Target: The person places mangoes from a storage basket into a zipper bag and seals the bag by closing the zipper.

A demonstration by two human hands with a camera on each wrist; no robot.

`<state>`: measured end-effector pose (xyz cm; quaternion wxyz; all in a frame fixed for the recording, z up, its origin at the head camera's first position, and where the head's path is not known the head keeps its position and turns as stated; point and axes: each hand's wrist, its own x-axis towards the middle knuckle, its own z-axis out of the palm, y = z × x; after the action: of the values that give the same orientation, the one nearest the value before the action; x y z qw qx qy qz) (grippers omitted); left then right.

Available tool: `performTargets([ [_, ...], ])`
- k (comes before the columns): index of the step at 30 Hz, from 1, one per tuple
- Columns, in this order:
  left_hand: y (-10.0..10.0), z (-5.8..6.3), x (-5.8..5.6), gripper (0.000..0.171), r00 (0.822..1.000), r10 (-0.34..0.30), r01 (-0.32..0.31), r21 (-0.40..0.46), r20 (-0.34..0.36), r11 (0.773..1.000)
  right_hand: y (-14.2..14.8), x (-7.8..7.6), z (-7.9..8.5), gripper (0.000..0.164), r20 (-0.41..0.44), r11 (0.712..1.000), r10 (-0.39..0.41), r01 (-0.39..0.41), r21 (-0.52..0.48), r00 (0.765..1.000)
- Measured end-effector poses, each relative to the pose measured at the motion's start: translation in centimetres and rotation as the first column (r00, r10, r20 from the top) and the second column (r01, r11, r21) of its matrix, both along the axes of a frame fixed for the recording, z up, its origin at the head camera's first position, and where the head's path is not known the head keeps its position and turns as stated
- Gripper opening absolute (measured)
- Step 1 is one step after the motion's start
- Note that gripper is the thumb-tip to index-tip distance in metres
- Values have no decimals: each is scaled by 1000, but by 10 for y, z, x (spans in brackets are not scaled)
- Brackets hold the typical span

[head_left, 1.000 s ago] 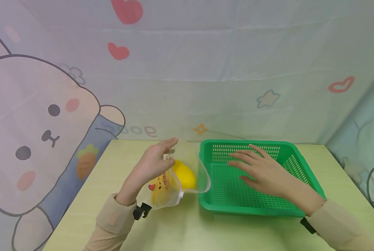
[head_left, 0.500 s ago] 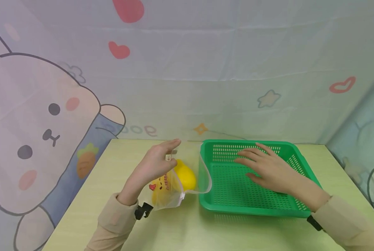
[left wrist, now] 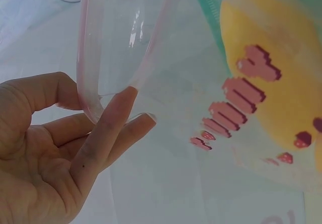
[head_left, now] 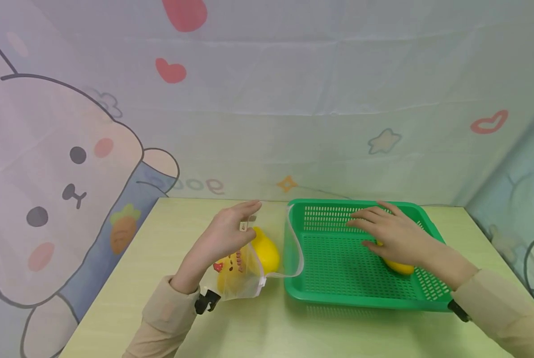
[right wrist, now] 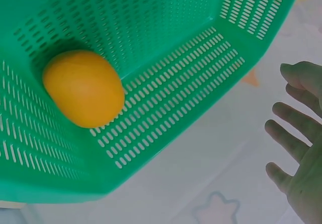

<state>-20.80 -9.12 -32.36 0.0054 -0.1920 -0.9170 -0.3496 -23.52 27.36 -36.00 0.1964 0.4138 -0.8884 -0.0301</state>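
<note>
In the head view my left hand (head_left: 222, 233) grips the edge of a clear zip bag (head_left: 233, 263), whose mouth gapes toward the basket. The left wrist view shows the pale rim between thumb and fingers. Inside the bag lies yellow mango-shaped fruit (head_left: 265, 253), partly behind red print. My right hand (head_left: 394, 236) is held over the right half of a green basket (head_left: 361, 302), fingers spread and holding nothing. Partly hidden beneath it, another yellow mango-like fruit (head_left: 400, 267) rests in the basket; the right wrist view shows that fruit (right wrist: 84, 89) in a corner, apart from the fingers.
Both the bag and the basket stand on a pale yellow table (head_left: 294, 333). A printed cloth (head_left: 294, 99) hangs behind the table's back edge. At the far right a dark cable (head_left: 528, 263) loops down the side cloth.
My right hand has shifted to the right over the basket, and the yellow fruit there has come into view beneath it. The left hand and the bag's edge have drifted slightly right.
</note>
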Motion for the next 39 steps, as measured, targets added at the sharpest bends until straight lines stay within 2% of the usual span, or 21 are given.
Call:
performTargets([
  [14,2,-1,1,61,1000,-6,6,1,-6,1000,15,-6,0,49,68,994,-93,89,59,993],
  [21,3,-1,1,61,1000,-9,9,-3,-6,1000,28,-14,-7,50,80,986,-133,123,116,988],
  [26,4,-2,0,61,1000,-21,21,-5,-6,1000,32,-17,-7,53,124,973,-178,156,168,976],
  [31,4,-2,1,60,1000,-19,19,-15,-11,1000,33,-21,-8,61,210,951,-251,201,233,945],
  [39,5,-1,2,61,1000,-17,17,-13,-11,1000,35,-31,-10,70,348,920,-346,243,307,871],
])
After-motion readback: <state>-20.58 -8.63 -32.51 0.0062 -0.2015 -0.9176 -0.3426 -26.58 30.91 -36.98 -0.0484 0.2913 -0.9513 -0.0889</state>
